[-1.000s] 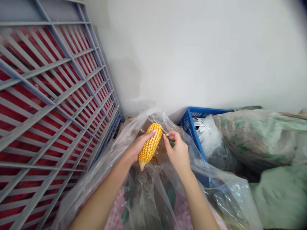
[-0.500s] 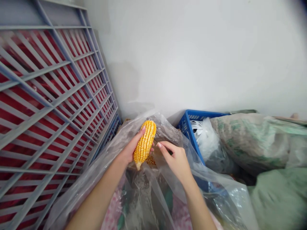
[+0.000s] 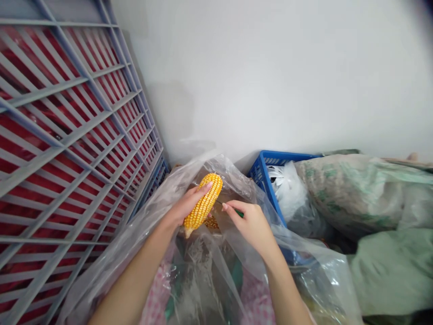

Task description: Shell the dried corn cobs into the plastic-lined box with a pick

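My left hand (image 3: 187, 205) is wrapped round an ear of corn (image 3: 205, 204), thumb laid along its top. The ear is covered in yellow kernels and leans, its pale stalk end low and toward me. To its right, my right hand (image 3: 250, 223) pinches a thin tool with a green handle (image 3: 240, 213). The tool's slender shaft points at the corn's right side; whether the tip touches is hidden. Loose kernels (image 3: 211, 223) lie below, inside a large clear plastic bag (image 3: 145, 230) that spreads open under both hands.
A tall grey-purple plastic crate (image 3: 77, 131) with red showing through its slats stands on the left. On the right, a blue basket (image 3: 270, 194) holds a white plastic bag (image 3: 289, 192); a bulky sack (image 3: 352, 189) and green cloth (image 3: 395, 271) lie beside it. A white wall (image 3: 270, 81) rises behind.
The ear of corn has tilted further over to the right, and its stalk end has swung left. My left thumb sits further across it. The tool's green handle now shows in my right hand.
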Available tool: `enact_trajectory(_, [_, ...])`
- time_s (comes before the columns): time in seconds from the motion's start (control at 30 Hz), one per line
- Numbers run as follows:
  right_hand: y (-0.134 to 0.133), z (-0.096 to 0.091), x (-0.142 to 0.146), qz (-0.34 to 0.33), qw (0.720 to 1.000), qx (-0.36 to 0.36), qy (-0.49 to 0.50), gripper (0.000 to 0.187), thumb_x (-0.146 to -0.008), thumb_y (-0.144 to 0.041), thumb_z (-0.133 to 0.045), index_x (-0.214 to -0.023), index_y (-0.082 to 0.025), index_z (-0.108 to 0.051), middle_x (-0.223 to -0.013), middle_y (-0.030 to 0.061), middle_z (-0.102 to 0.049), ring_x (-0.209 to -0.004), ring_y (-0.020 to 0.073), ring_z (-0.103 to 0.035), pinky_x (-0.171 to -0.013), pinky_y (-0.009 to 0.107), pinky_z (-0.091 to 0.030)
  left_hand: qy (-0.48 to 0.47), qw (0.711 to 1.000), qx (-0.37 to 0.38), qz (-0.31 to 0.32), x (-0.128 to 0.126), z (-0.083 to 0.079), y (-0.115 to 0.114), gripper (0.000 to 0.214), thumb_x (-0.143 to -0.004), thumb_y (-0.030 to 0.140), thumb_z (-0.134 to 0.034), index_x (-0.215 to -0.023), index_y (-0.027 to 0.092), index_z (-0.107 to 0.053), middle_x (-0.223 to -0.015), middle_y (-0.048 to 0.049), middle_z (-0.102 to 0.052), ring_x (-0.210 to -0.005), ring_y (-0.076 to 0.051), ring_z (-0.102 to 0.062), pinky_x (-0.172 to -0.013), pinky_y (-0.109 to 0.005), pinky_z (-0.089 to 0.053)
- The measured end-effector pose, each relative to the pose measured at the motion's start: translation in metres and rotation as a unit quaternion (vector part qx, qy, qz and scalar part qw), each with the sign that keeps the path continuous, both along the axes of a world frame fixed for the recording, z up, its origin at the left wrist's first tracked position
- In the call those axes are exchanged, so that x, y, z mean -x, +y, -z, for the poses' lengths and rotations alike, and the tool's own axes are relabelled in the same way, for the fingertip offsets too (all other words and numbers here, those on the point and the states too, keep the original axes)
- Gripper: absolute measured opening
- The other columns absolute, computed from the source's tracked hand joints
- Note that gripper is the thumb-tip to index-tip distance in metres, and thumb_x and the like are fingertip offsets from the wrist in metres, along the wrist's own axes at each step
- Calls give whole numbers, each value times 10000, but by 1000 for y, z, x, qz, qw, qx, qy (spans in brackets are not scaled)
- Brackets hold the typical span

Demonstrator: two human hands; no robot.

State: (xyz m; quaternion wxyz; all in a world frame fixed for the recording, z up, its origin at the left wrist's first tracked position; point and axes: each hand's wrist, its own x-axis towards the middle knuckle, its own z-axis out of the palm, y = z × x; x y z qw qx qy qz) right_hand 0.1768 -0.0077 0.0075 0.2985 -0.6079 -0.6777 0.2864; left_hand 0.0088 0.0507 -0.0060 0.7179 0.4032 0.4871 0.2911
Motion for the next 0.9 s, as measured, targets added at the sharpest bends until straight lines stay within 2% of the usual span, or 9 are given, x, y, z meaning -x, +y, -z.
enact_trajectory(0.13, [0, 6, 6, 22, 999, -7, -39, 326, -856, -337, -383, -747, -219, -667, -668, 31, -669, -591, 160, -584, -574, 244, -350, 14, 1000, -20, 8, -4, 3, -2, 395, -694, 526, -587, -894, 186, -590, -623, -26, -608, -459, -151, -564, -409, -252, -445])
enact_trajectory(0.23, [-2, 13, 19, 65, 995, -8, -78, 317, -867, -328, -375, -778, -217, -659, -685, 45, -676, -592, 164, -599, -556, 242, -327, 10, 999, -41, -5, -6, 6, -1, 399, -692, 515, -598, -902, 176, -583, -636, -25, -609, -492, -142, -564, -444, -241, -443])
enact_trajectory(0.4, [-8, 25, 47, 165, 977, -28, -132, 343, -902, -312, -302, -801, -195, -608, -649, 51, -654, -526, 149, -579, -487, 242, -251, -24, 997, -30, -62, -13, 12, -2, 434, -700, 554, -567, -906, 172, -575, -663, -34, -622, -523, -148, -581, -471, -246, -454])
enact_trajectory(0.5, [-10, 30, 59, 175, 967, -33, -183, 323, -905, -292, -284, -783, -187, -564, -598, 49, -624, -464, 129, -534, -453, 241, -192, -58, 992, 4, -111, -20, 14, -5, 426, -693, 533, -588, -892, 157, -580, -639, -26, -616, -518, -138, -579, -479, -238, -461])
enact_trajectory(0.6, [-8, 31, 63, 180, 964, -26, -193, 312, -905, -283, -267, -794, -179, -540, -600, 56, -614, -453, 122, -516, -447, 240, -177, -94, 981, 33, -165, -26, 17, -6, 451, -708, 537, -570, -934, 147, -585, -665, -34, -634, -561, -139, -600, -523, -232, -480])
enact_trajectory(0.7, [-4, 26, 58, 172, 977, -11, -123, 322, -903, -314, -270, -823, -182, -552, -620, 50, -620, -483, 130, -528, -465, 231, -226, -122, 977, 42, -172, -25, 18, -4, 475, -711, 556, -555, -959, 152, -586, -682, -36, -642, -585, -142, -612, -557, -236, -498])
enact_trajectory(0.83, [0, 15, 40, 126, 990, -2, 68, 350, -886, -376, -312, -750, -196, -580, -701, 24, -650, -628, 141, -577, -556, 217, -340, -95, 988, 52, -107, -16, 12, 0, 492, -693, 592, -547, -900, 148, -593, -622, -40, -623, -516, -147, -598, -487, -241, -484])
enact_trajectory(0.9, [1, 12, 32, 112, 990, 1, 91, 350, -872, -393, -343, -714, -197, -586, -707, 17, -650, -657, 141, -575, -583, 215, -351, -72, 992, 63, -85, -12, 8, 1, 496, -689, 612, -531, -846, 145, -590, -600, -47, -616, -486, -149, -592, -452, -238, -470])
